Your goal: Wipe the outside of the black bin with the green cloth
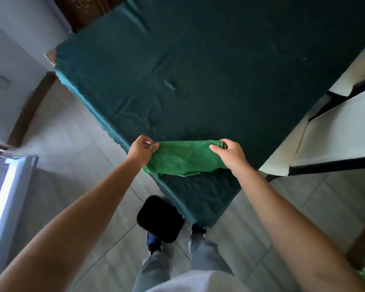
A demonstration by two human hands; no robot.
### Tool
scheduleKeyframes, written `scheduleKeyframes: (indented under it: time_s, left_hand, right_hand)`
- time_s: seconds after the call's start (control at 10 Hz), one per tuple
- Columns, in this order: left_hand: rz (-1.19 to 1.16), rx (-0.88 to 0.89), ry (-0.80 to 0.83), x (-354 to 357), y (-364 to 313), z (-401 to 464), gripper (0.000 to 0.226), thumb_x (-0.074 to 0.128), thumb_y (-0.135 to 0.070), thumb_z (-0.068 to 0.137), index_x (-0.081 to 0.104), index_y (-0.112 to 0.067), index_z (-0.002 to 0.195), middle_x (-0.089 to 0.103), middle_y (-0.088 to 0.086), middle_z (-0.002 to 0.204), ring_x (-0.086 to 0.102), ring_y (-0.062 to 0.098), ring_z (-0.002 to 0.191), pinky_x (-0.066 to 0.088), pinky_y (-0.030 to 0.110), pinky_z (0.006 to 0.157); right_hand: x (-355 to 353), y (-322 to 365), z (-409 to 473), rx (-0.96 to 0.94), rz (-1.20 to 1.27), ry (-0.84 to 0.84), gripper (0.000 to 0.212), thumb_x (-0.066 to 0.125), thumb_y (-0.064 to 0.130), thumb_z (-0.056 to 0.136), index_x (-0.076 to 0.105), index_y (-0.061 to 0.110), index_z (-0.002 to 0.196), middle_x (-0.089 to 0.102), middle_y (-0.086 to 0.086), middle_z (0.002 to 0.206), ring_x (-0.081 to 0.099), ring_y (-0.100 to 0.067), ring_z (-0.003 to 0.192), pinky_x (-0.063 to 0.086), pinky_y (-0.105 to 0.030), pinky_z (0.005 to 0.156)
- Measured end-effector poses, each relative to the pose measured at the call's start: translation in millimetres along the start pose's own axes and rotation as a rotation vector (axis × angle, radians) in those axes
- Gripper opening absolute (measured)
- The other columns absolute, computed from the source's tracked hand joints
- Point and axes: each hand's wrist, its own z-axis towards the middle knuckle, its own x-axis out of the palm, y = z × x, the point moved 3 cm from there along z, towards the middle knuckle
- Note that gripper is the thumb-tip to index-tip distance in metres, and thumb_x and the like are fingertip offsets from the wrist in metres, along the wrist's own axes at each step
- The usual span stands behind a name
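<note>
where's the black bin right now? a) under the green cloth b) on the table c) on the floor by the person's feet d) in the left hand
c: the bin stands on the tiled floor beside the table's corner, just ahead of the shoes, while both hands hold the cloth above the table.

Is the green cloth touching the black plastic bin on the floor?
No: both hands, left hand and right hand, hold the green cloth above the dark green table cover, well apart from the black bin.
</note>
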Motion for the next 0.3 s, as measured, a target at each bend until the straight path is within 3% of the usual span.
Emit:
scheduleKeyframes:
  time_s: [0.1,0.2,0.3]
  left_hand:
    - [0.123,0.010,0.015,6.3,3.9,10.4,0.027,0.075,-0.035,0.091,0.058,-0.020,0.106,0.071,0.003,0.107,0.068,0.026,0.098,0.054,0.035,0.082]
    - [0.375,0.104,0.003,8.6,5.7,8.8,0.028,0.073,-0.036,0.091,0.059,-0.022,0.110,0.069,0.004,0.107,0.064,0.027,0.097,0.052,0.034,0.078]
    - [0.628,0.302,0.071,14.1,-3.3,6.9,0.039,0.073,-0.035,0.090,0.059,-0.021,0.124,0.065,0.006,0.117,0.059,0.029,0.112,0.051,0.039,0.089]
  right_hand:
    - [-1.1,-2.7,7.1,-0.028,-0.151,-0.045,0.021,0.077,0.037,0.087,0.071,0.021,0.098,0.071,0.007,0.087,0.069,-0.018,0.088,0.049,-0.028,0.071]
    - [-1.4,-4.1,9.3,-0.032,-0.361,-0.084,0.027,0.077,0.039,0.085,0.071,0.025,0.108,0.069,0.007,0.083,0.068,-0.020,0.085,0.052,-0.031,0.069]
    - [-6.4,-0.9,12.0,-0.066,-0.481,-0.164,0.038,0.073,0.035,0.085,0.064,0.031,0.122,0.070,0.006,0.114,0.069,-0.023,0.101,0.054,-0.034,0.077]
